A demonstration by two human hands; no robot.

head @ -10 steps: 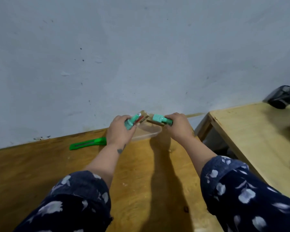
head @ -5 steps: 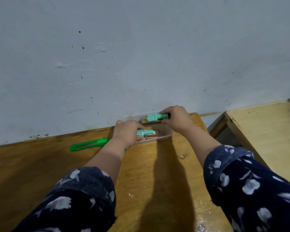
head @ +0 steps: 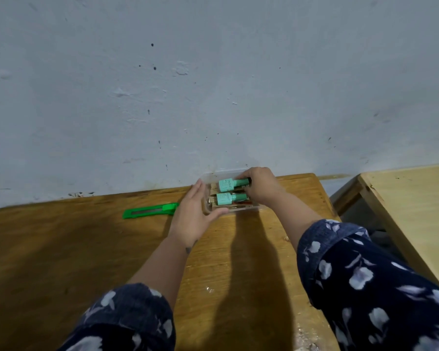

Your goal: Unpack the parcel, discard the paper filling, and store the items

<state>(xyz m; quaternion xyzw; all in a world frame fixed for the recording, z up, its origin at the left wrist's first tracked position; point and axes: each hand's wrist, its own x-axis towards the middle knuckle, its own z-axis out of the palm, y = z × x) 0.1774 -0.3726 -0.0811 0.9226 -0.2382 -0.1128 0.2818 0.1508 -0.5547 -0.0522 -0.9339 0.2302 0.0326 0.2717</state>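
The right hand (head: 260, 186) was clamped on the cap end of the far bottle (head: 230, 184), setting it into the tray (head: 246, 211). The left hand (head: 193, 219) lay flat with its fingers apart, thumb along the tray's near rim and palm against its left end, holding nothing but steadying it. The tray stood at the bench's (head: 61, 249) far edge, touching or nearly touching the wall (head: 213, 84), near the far right corner. A near bottle (head: 227, 198) already lay inside, parallel to the far one, both on thin wooden pieces too small to make out.

The far bottle seemed to sit partly over the rim; released that way, it could roll out or tip against the wall. The tray looked light, so a push from either hand might slide it toward the right edge. The bottles lay close together, and a knock could shift the near one. The knife (head: 150, 210) lay well left of the tray, near the left wrist; whether its blade was out could not be told.
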